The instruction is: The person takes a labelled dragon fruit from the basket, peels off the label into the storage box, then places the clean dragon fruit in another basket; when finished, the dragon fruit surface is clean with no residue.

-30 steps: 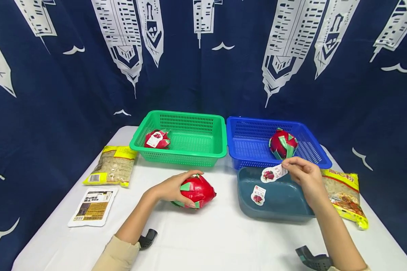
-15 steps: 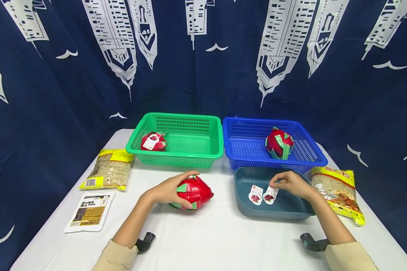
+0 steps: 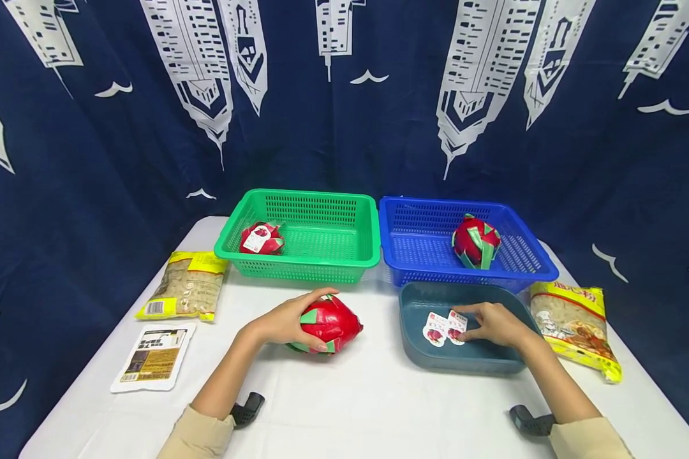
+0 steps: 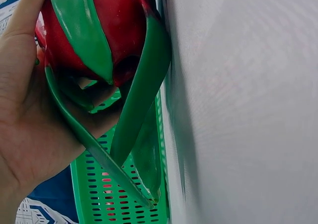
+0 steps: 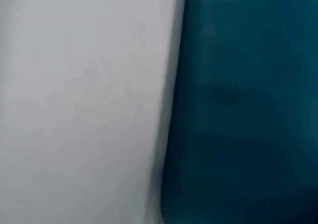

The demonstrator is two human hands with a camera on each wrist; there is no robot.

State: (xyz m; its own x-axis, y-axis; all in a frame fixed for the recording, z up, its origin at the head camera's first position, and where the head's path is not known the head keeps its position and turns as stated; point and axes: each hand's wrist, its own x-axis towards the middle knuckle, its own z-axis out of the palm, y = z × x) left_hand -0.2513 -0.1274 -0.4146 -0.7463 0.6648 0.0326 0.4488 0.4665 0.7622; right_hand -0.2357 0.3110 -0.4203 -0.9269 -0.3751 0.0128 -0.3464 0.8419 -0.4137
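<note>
On the white table my left hand [image 3: 289,322] grips a red dragon fruit [image 3: 334,324] with green scales, thumb on the near side and fingers over the top. The left wrist view shows the same dragon fruit [image 4: 119,40] against the palm, its long green scales hanging out. Inside the dark teal tray [image 3: 465,364], my right hand [image 3: 494,325] holds a dragon fruit label [image 3: 456,326] between index finger and thumb at its two ends. Another such label [image 3: 435,328] lies just left of it. The right wrist view shows only the tray [image 5: 243,105] and white cloth.
Behind stand a green basket [image 3: 304,273] holding a labelled dragon fruit [image 3: 262,241] and a blue basket [image 3: 419,277] holding another [image 3: 475,242]. Yellow bags lie at left [image 3: 186,287] and right [image 3: 574,325]. A flat white packet [image 3: 154,358] lies front left.
My right hand has lowered the label from above the tray's back edge onto its floor, beside the other label, and turned it more upright. The left hand keeps its hold.
</note>
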